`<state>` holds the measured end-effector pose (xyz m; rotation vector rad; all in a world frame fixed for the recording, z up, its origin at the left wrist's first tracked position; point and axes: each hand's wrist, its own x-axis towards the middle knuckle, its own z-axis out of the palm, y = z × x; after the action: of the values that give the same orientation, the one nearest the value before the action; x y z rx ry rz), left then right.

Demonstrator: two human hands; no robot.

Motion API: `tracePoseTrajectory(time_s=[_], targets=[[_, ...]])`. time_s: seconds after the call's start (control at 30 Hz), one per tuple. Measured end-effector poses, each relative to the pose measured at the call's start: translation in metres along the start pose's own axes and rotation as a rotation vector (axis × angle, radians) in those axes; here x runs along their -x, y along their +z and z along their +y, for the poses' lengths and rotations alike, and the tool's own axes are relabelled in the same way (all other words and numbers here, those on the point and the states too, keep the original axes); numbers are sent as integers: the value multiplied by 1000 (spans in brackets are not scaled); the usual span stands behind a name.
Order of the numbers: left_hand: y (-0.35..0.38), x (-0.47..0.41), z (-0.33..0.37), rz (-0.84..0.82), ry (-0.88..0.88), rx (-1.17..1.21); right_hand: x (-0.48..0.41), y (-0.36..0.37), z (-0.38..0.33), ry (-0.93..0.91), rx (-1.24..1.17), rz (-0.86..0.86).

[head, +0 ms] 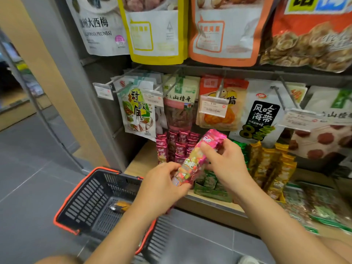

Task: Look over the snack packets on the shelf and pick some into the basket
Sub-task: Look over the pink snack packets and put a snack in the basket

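A long pink snack packet (198, 159) is held tilted in front of the bottom shelf. My left hand (163, 183) grips its lower end and my right hand (226, 162) grips its upper part with curled fingers. Behind it stand more pink packets (175, 147) of the same kind, upright on the wooden shelf (139, 162). A dark basket with an orange rim (76, 193) sits on the floor below my left forearm, with one small orange packet (121, 205) inside.
Green packets (209, 183) and gold packets (270, 166) stand to the right on the same shelf. Hanging bags on metal hooks with price tags (214, 106) fill the rows above. A grey upright post (80, 88) borders the shelf's left; grey floor tiles lie around the basket.
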<state>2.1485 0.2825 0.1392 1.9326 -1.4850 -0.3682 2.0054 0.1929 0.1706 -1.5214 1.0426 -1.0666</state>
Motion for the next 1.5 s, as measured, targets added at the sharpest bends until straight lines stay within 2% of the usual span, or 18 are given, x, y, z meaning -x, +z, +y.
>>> tracePoseTrajectory(time_s=[0.13,0.33,0.43,0.5,0.6,0.77,0.9,1.0,1.13,1.23,1.3,1.4,1.5], targets=[[-2,4,-13,-58,-14,39,-11,-22,4,132,-184,112],[-9,8,-24,-131,28,32,-18,-34,10,275,-308,184],[-15,8,-27,-152,-11,219,-20,-36,9,317,-352,189],[-22,4,-30,-107,-74,436,-20,-38,7,337,-404,167],[-30,-2,-33,-30,-185,669,-18,-38,5,337,-343,117],[-31,-3,-42,48,-483,870,-11,-38,0,270,-363,-128],[-30,-3,-47,1,-509,795,-11,-40,1,266,-324,-139],[-31,0,-43,52,-404,611,-13,-41,3,277,-306,-104],[-34,-2,-39,-41,-244,756,-14,-43,5,292,-320,-52],[-36,-4,-41,-13,-185,630,-14,-45,2,326,-347,-39],[-39,-4,-43,8,-188,564,-13,-46,-2,326,-328,-89],[-40,-5,-46,-42,-260,462,-10,-49,-6,178,-125,-198],[-39,-4,-49,-177,-362,405,-7,-51,-9,-20,73,-261]])
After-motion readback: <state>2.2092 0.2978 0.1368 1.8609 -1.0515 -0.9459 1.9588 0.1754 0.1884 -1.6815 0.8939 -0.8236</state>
